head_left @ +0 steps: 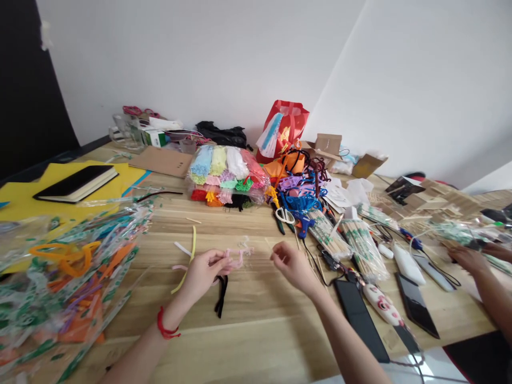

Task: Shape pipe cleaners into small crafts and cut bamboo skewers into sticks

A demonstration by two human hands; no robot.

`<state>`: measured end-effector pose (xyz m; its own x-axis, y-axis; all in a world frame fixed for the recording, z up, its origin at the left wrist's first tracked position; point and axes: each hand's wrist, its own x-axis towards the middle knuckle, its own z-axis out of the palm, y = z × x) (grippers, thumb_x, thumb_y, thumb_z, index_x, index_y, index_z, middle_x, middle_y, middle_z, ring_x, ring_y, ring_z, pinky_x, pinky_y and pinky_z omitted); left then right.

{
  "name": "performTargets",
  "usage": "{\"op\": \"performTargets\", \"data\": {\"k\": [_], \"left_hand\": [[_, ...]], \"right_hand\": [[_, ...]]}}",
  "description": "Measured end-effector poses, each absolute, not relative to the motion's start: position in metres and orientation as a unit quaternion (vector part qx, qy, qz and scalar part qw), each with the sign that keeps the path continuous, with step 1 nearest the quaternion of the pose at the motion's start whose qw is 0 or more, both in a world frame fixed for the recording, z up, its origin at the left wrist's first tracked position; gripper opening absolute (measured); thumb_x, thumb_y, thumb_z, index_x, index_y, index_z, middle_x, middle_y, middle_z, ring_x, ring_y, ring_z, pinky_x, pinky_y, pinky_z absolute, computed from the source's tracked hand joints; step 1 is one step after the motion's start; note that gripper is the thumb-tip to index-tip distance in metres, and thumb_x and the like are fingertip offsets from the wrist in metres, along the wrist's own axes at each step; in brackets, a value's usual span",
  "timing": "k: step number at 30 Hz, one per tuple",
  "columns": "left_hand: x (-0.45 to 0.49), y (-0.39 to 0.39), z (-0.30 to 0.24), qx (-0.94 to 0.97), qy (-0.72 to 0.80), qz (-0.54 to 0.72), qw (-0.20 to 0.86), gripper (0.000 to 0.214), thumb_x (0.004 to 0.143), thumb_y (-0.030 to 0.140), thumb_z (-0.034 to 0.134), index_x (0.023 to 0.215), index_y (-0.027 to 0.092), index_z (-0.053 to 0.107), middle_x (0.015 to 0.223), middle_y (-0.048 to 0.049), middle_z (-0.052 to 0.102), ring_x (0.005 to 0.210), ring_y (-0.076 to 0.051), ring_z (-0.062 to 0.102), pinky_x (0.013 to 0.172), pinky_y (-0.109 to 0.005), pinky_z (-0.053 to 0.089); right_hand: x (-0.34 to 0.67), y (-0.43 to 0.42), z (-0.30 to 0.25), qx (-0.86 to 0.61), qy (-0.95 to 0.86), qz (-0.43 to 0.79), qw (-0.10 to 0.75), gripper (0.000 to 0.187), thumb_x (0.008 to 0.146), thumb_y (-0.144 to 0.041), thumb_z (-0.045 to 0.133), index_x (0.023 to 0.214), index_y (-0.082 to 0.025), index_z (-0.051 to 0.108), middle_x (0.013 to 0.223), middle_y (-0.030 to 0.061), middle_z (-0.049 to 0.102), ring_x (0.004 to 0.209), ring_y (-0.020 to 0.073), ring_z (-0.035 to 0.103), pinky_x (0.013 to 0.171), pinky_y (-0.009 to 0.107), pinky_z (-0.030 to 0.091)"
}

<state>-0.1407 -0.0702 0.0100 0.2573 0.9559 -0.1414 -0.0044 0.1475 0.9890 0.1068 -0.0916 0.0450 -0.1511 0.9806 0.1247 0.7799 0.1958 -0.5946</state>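
Note:
Over the middle of the wooden table, my left hand pinches a pale pink bent pipe cleaner whose looped end points right. My right hand hovers a short way to the right, thumb and fingers curled together; whatever they may hold is hidden. A small pale strip shows just beyond its fingertips. Beside and beneath my left hand lie a yellow pipe cleaner, a white one and black pieces. Small clear scraps are scattered behind the pink shape.
Bundled pipe cleaners in plastic stand behind. White-handled scissors, a blue glue gun, bagged sticks and a phone lie right. Plastic wrappers cover the left. Another person's hand is at far right.

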Motion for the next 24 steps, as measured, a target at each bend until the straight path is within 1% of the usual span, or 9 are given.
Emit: {"op": "performTargets", "data": {"k": [2, 4, 7, 10, 13, 18, 21, 24], "left_hand": [[-0.139, -0.073, 0.017, 0.523, 0.465, 0.397, 0.594, 0.037, 0.072, 0.050, 0.061, 0.081, 0.014, 0.062, 0.077, -0.0077, 0.072, 0.070, -0.021, 0.068, 0.064, -0.030, 0.054], [-0.139, -0.075, 0.023, 0.530, 0.467, 0.401, 0.583, 0.037, 0.076, 0.050, 0.057, 0.082, 0.014, 0.063, 0.077, -0.0084, 0.072, 0.069, -0.019, 0.067, 0.061, -0.028, 0.053], [-0.142, -0.075, 0.026, 0.532, 0.468, 0.422, 0.566, 0.038, 0.077, 0.051, 0.056, 0.082, 0.014, 0.063, 0.074, -0.0083, 0.072, 0.064, -0.018, 0.065, 0.057, -0.026, 0.051], [-0.147, -0.072, 0.026, 0.519, 0.475, 0.463, 0.539, 0.037, 0.076, 0.049, 0.058, 0.080, 0.013, 0.064, 0.069, -0.0061, 0.070, 0.061, -0.016, 0.063, 0.058, -0.026, 0.051], [-0.149, -0.070, 0.027, 0.498, 0.489, 0.488, 0.524, 0.035, 0.075, 0.048, 0.059, 0.076, 0.013, 0.064, 0.064, -0.0042, 0.068, 0.059, -0.015, 0.062, 0.058, -0.025, 0.050], [-0.144, -0.074, 0.030, 0.512, 0.496, 0.463, 0.527, 0.035, 0.075, 0.048, 0.059, 0.072, 0.013, 0.063, 0.058, -0.0021, 0.065, 0.053, -0.013, 0.059, 0.051, -0.022, 0.046], [-0.140, -0.078, 0.031, 0.531, 0.479, 0.443, 0.541, 0.036, 0.075, 0.049, 0.058, 0.071, 0.014, 0.062, 0.057, -0.0020, 0.064, 0.052, -0.013, 0.058, 0.048, -0.021, 0.045], [-0.138, -0.081, 0.033, 0.538, 0.469, 0.434, 0.550, 0.036, 0.076, 0.049, 0.057, 0.076, 0.014, 0.063, 0.063, -0.0036, 0.067, 0.055, -0.013, 0.060, 0.045, -0.020, 0.043]], "right_hand": [[0.077, -0.101, 0.047, -0.533, -0.738, 0.278, 0.308, 0.013, 0.085, -0.024, 0.045, 0.088, -0.019, 0.056, 0.072, -0.0001, 0.061, 0.061, 0.0105, 0.054, 0.056, 0.019, 0.040], [0.056, -0.105, 0.045, -0.501, -0.744, 0.295, 0.330, 0.014, 0.085, -0.023, 0.045, 0.086, -0.019, 0.059, 0.071, 0.0000, 0.061, 0.060, 0.0103, 0.052, 0.055, 0.020, 0.039], [0.049, -0.104, 0.037, -0.509, -0.746, 0.275, 0.329, 0.015, 0.084, -0.023, 0.047, 0.081, -0.018, 0.061, 0.070, 0.0011, 0.061, 0.058, 0.0107, 0.051, 0.055, 0.021, 0.038], [0.062, -0.102, 0.031, -0.544, -0.739, 0.242, 0.316, 0.016, 0.083, -0.023, 0.047, 0.080, -0.019, 0.062, 0.070, 0.0022, 0.062, 0.060, 0.0123, 0.053, 0.057, 0.022, 0.039], [0.074, -0.105, 0.033, -0.576, -0.712, 0.220, 0.336, 0.016, 0.084, -0.025, 0.047, 0.079, -0.019, 0.061, 0.070, 0.0019, 0.062, 0.058, 0.0120, 0.053, 0.055, 0.022, 0.040], [0.066, -0.109, 0.036, -0.568, -0.674, 0.240, 0.407, 0.016, 0.084, -0.031, 0.050, 0.080, -0.019, 0.060, 0.072, 0.0011, 0.062, 0.054, 0.0106, 0.052, 0.052, 0.021, 0.040], [0.055, -0.109, 0.034, -0.557, -0.672, 0.243, 0.424, 0.016, 0.083, -0.032, 0.051, 0.079, -0.020, 0.060, 0.072, 0.0008, 0.062, 0.055, 0.0107, 0.051, 0.054, 0.022, 0.042], [0.050, -0.108, 0.030, -0.552, -0.675, 0.237, 0.428, 0.016, 0.084, -0.032, 0.051, 0.079, -0.020, 0.061, 0.073, 0.0013, 0.063, 0.057, 0.0113, 0.052, 0.056, 0.023, 0.043]]}}
